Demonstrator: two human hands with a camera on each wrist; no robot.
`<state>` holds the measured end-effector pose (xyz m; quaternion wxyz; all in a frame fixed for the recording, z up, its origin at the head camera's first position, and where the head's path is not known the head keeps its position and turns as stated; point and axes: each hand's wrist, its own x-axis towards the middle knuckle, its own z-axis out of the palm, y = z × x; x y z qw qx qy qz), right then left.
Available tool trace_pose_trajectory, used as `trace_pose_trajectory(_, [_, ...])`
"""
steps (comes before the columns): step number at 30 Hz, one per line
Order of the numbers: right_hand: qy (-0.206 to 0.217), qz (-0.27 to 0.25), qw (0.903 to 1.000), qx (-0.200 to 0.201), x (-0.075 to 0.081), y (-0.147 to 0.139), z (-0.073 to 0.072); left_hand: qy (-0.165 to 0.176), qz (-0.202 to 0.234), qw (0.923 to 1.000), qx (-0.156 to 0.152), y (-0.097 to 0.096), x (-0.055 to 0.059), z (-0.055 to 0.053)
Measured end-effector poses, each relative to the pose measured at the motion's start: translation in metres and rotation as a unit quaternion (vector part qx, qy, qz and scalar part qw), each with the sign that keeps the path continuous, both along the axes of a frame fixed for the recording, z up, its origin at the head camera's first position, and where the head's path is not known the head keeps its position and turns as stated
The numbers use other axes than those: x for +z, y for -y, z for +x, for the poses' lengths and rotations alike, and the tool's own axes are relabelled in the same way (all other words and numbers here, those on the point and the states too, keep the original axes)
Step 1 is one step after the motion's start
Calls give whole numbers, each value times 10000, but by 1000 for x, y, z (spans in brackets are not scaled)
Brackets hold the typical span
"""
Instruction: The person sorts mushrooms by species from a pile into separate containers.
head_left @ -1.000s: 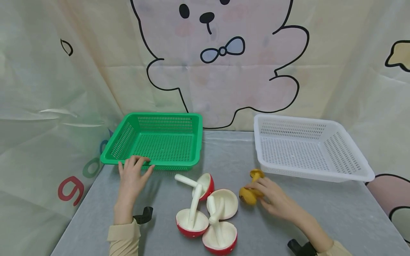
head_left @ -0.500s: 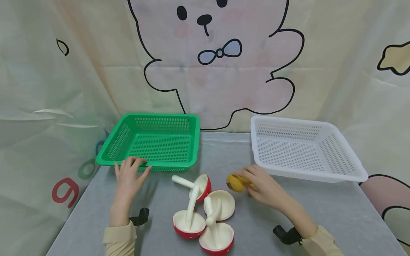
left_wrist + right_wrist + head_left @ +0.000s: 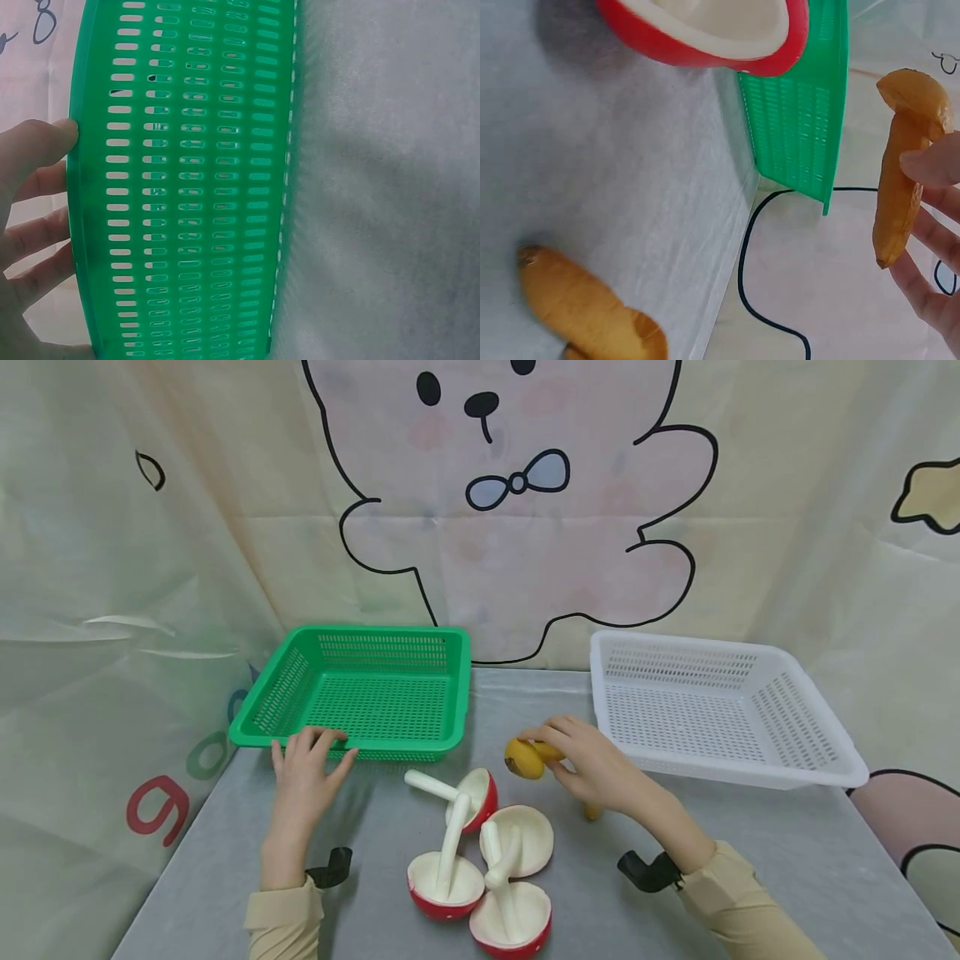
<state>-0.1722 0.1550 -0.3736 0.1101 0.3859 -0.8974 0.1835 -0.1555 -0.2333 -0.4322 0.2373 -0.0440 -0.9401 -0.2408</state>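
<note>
Yellow, the mushroom (image 3: pixel 523 760) is pinched aloft in the right hand (image 3: pixel 588 764), cap leftward, its axis, partly hidden, seemingly crosswise. The basket (image 3: pixel 408 749), rim gripped by the left hand (image 3: pixel 303 783), lies leftward.

Tabletop recording booth, kind of building not discernible: a pale, creased curtain (image 3: pixel 817 552) printed with a large black-outlined cartoon bear (image 3: pixel 517 552) surrounds my flat grey table (image 3: pixel 600 918); I wear black wrist-mounted cameras (image 3: pixel 330 868).
</note>
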Motion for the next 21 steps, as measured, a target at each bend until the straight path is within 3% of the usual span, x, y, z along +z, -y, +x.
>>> trace_pose_trajectory(13, [-26,35,9996,268,12,35,-30,88,-84,9999,10,1,2,0])
trace_pose_trajectory(21, [-10,57,9993,356,20,60,-42,-44,-125,9999,25,2,0,-2])
